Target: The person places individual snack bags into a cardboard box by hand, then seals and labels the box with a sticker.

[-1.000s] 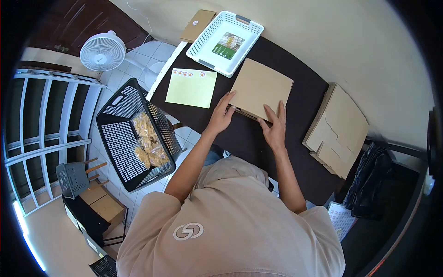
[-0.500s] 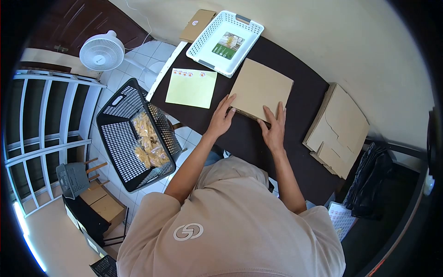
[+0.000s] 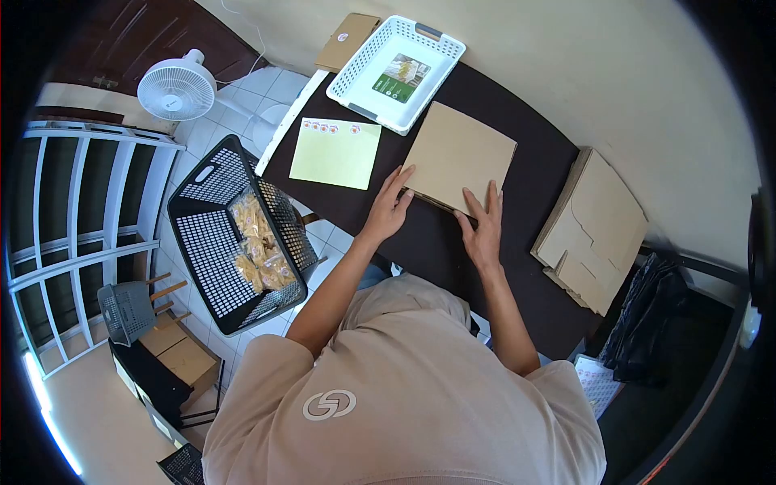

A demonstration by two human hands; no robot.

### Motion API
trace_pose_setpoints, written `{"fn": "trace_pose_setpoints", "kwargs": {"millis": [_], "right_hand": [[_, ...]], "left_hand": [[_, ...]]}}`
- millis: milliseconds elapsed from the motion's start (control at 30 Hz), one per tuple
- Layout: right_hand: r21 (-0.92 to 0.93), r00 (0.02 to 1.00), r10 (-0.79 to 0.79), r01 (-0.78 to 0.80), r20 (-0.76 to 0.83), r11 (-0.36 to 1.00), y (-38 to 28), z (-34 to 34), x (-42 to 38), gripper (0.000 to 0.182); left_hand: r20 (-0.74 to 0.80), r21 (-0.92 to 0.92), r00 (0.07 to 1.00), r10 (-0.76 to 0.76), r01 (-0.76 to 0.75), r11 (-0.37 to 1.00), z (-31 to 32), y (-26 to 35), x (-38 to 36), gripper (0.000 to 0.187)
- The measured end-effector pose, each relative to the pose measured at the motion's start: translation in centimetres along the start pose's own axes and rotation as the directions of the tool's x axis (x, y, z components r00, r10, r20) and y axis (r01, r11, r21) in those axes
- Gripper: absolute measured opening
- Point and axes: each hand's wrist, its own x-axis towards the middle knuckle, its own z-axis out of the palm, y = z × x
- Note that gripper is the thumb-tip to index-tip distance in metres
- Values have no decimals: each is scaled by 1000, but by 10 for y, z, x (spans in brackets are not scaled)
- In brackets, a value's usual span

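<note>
A closed, flat brown cardboard box (image 3: 461,153) lies on the dark table in front of me. My left hand (image 3: 392,206) touches its near left corner with the fingers stretched out. At the near right side, my right hand (image 3: 484,230) lies with fingers spread over the box's top and edge. Left of the box is a pale green sheet (image 3: 334,158) bearing several small round stickers along its far edge. Behind it stands a white plastic basket (image 3: 356,85) with a printed label inside.
Folded cardboard boxes (image 3: 598,230) are stacked at the table's right. A black crate (image 3: 206,259) with bagged yellowish snacks (image 3: 263,250) stands left of the table (image 3: 533,307). Beyond are a white fan (image 3: 175,90) and another cardboard box (image 3: 347,42).
Both hands stay on the cardboard box in nearly the same pose. Only a very slight shift of the view shows.
</note>
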Motion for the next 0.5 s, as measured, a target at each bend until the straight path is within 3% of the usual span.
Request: {"fn": "trace_pose_setpoints", "kwargs": {"millis": [400, 500], "right_hand": [[0, 1000, 0, 0, 25, 1000, 4, 0, -1, 43], [-96, 998, -32, 37, 45, 995, -2, -1, -5, 47]], "left_hand": [[11, -15, 999, -30, 30, 999, 1, -5, -2, 44], [21, 60, 999, 33, -34, 998, 0, -9, -4, 48]]}}
